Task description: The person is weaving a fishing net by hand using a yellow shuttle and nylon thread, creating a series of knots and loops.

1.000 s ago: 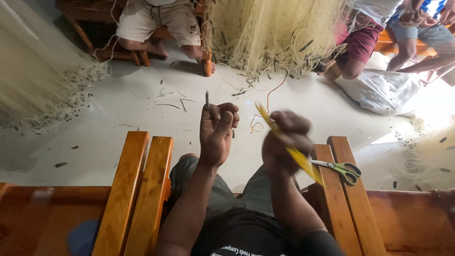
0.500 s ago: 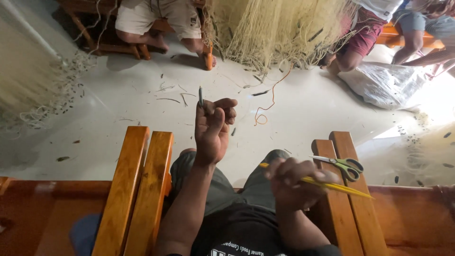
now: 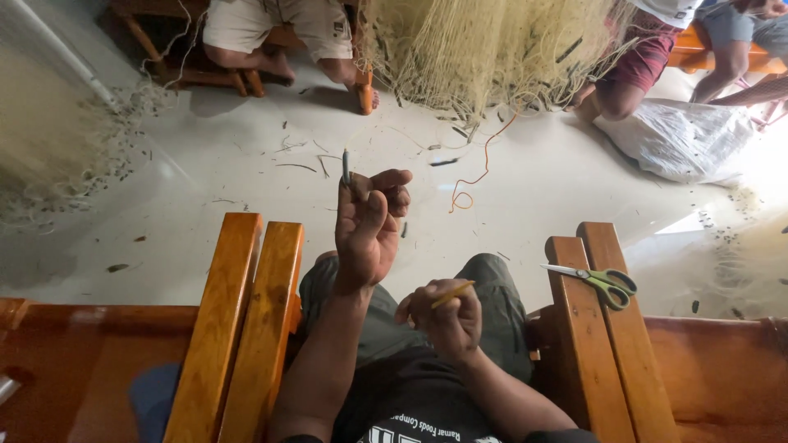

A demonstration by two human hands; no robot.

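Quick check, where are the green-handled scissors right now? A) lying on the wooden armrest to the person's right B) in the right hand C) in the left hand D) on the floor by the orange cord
A: the green-handled scissors lie flat on the wooden armrest, apart from both hands; the right hand holds a thin yellow tool and the left hand pinches a small dark piece.

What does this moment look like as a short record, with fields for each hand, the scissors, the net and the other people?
left hand: left hand raised, pinching a thin dark piece upright
right hand: right hand low over the lap, gripping a yellow netting needle
scissors: green-handled scissors lying on the wooden armrest, untouched
net: pale fishing net heaped on the floor ahead
others: seated people behind the net, legs only
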